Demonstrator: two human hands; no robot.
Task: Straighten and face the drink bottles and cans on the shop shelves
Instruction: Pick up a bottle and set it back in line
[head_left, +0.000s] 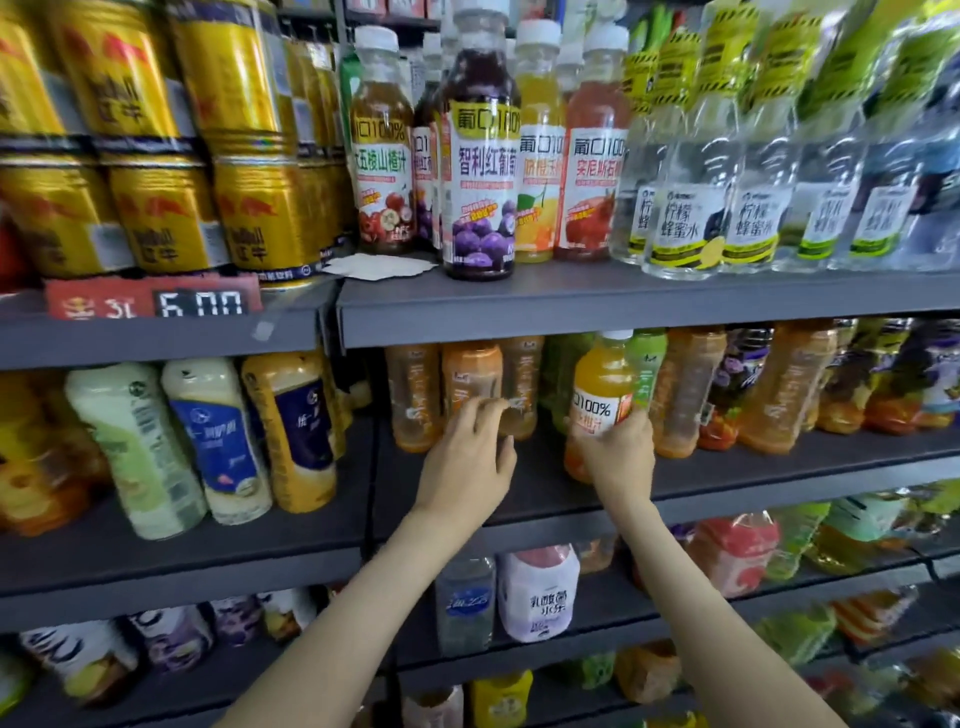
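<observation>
Facing the juice bottle on the middle shelf

Our right hand (618, 457) wraps the lower half of the juice bottle (602, 384), with fingers curled round its base and the thumb on the label. The bottle stands on the middle shelf (779, 467), forward of the row behind it, between a green bottle (647, 364) and the amber ones to the right. Our left hand (467, 462) reaches to the tea bottle (470, 371). Its fingertips (485, 408) are bent against the bottle's front and the thumb hangs below. We cannot tell whether it grips or only touches.

To do this step well, we judge it best to turn the juice bottle about its own axis with its base flat on the shelf, not lifting it, since its white cap sits close under the upper shelf (623, 306). We should hold low, as we do now, so the label stays readable while we check it. Then we slide it into line with its neighbours' fronts. The left hand can steady the tea bottle so nothing behind gets knocked.

The juice bottle's long axis runs up and down, cap uppermost, and leans a little to the right in this wide view. Its label with the "100%" print faces out toward us, turned slightly to our left, so only a small twist looks needed
</observation>
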